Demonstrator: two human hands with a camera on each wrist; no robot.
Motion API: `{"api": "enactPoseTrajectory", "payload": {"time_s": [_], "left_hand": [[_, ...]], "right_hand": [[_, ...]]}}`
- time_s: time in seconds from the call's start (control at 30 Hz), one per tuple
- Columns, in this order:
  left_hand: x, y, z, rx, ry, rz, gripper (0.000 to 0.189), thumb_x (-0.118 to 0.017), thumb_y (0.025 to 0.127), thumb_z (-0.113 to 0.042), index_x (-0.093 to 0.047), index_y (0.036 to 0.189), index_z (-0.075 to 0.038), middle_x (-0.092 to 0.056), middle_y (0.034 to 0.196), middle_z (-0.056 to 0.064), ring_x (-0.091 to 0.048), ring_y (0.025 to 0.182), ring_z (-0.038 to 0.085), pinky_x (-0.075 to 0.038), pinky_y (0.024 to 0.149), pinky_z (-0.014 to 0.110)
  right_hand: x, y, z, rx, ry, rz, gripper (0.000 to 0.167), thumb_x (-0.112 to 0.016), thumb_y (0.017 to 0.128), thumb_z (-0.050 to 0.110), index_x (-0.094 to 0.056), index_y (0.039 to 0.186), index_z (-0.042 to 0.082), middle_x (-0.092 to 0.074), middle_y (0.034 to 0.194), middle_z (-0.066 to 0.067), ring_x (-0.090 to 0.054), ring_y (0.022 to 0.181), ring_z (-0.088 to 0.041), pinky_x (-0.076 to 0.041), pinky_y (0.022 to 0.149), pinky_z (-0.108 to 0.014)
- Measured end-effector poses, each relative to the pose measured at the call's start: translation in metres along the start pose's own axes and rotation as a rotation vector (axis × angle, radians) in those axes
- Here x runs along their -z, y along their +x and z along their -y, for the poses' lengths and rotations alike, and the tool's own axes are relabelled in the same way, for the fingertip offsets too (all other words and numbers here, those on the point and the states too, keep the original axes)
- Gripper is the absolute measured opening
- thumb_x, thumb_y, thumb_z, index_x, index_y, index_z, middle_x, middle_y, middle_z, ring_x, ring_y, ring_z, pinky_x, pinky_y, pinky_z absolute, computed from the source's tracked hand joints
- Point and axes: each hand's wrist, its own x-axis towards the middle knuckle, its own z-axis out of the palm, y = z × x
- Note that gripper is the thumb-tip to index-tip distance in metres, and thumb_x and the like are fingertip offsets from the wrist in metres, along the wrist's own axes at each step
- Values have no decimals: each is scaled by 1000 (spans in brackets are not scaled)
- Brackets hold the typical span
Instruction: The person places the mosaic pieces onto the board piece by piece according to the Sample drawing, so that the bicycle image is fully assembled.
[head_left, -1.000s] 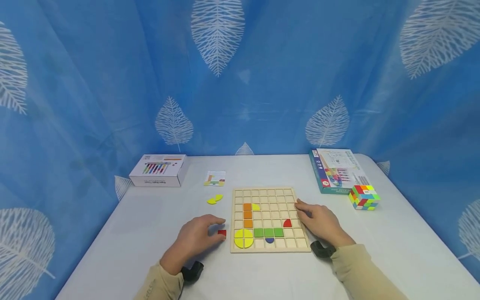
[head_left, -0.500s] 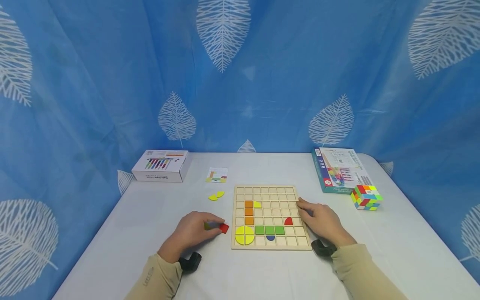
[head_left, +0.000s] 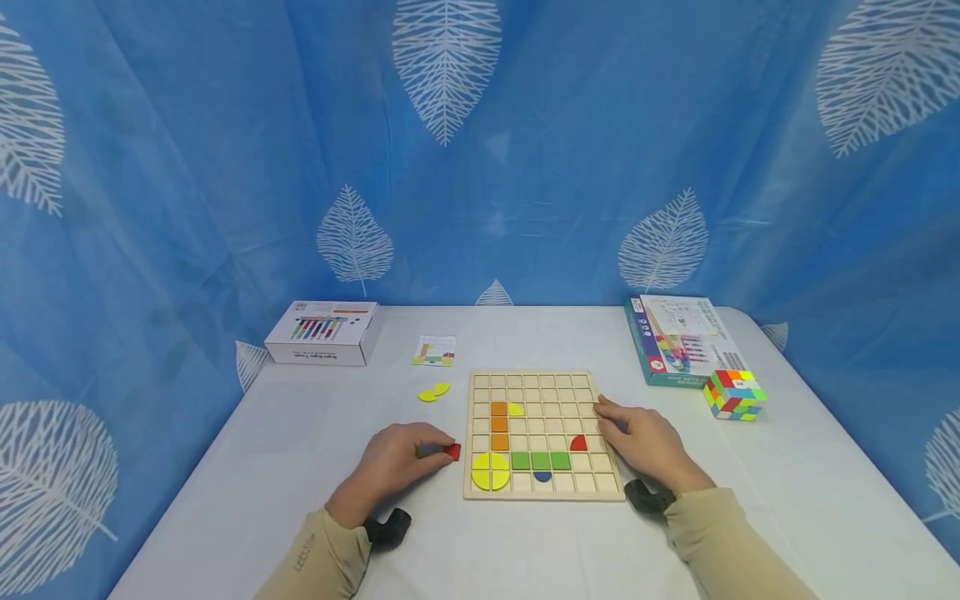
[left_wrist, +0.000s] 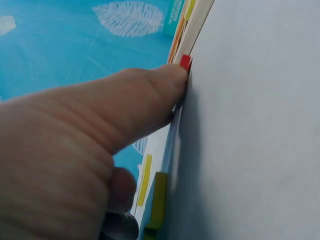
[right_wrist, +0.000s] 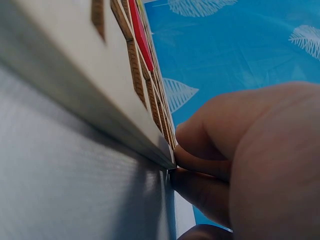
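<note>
In the head view, just left of centre at the bottom, the left hand [head_left: 396, 463] pinches one red square [head_left: 452, 452] beside the left edge of one wooden board [head_left: 546, 393]; the right hand [head_left: 647, 446] grips that board's right edge. On the board are three orange squares [head_left: 498, 424], three green squares [head_left: 541, 461], five yellow quarters [head_left: 481, 481], one red quarter [head_left: 579, 443] and one blue half-disc [head_left: 542, 477]; two loose yellow pieces [head_left: 442, 389] and one card [head_left: 434, 350] lie farther up. Two boxes [head_left: 322, 335] and one cube [head_left: 735, 395] flank them. In the left wrist view, the red square shows at the fingertip, upper centre; it looks light, stiff and probably smooth, best taken by opposite edges. In the right wrist view, fingers [right_wrist: 197, 137] meet the board's edge at centre; it seems rigid and fairly light, easily steadied there.
</note>
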Motion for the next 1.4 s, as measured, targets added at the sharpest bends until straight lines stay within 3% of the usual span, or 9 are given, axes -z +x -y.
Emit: {"api": "enactPoseTrajectory", "payload": {"time_s": [0.3,0.47,0.7,0.87,1.07,1.27,1.4], "left_hand": [[-9,9,-13,29,-48,-115,21,-88,82,-24,-83,103,-27,-77,99,-15,-70,95,4,-57,84,29],[-14,11,-26,54,-148,-167,23,-88,81,-20,-82,102,-27,-77,101,-14,-66,89,3,-51,71,22],[-24,14,-44,-38,-248,-310,25,-90,77,-13,-83,100,-20,-78,101,-8,-64,76,10,-43,58,18],[-31,19,-56,-100,-303,-404,22,-89,79,-12,-84,100,-17,-78,103,-5,-51,62,0,-40,52,17],[-32,29,-79,-130,-336,-377,19,-86,83,-15,-84,102,-17,-78,108,-6,-49,62,-3,-41,52,16],[-35,44,-105,-168,-312,-346,19,-85,85,-17,-83,104,-18,-77,109,-7,-49,62,-2,-43,54,17],[-37,59,-127,-180,-307,-375,17,-83,87,-19,-83,104,-19,-77,110,-8,-51,63,-3,-43,55,15]], "right_hand": [[4,-3,-6,-25,-13,-1,41,-60,102,30,-66,139,11,-56,150,-6,-52,137,-42,-44,105,-62],[5,-3,-8,-17,-5,3,42,-60,102,31,-66,139,11,-56,149,-6,-52,136,-43,-44,105,-62],[7,-3,-8,-24,-4,10,42,-60,102,30,-65,139,11,-56,150,-7,-51,137,-42,-43,106,-62],[6,-1,-9,-21,-3,15,42,-60,102,31,-65,139,11,-56,150,-7,-51,137,-43,-43,106,-62],[5,-1,-9,-31,2,16,43,-59,102,31,-65,140,11,-56,150,-6,-51,137,-42,-43,106,-61],[3,0,-7,-20,10,9,41,-60,102,31,-66,138,11,-57,149,-6,-52,137,-42,-43,107,-61],[1,2,-6,-13,3,9,41,-60,102,31,-67,138,12,-58,149,-6,-53,136,-42,-43,106,-61]]}}
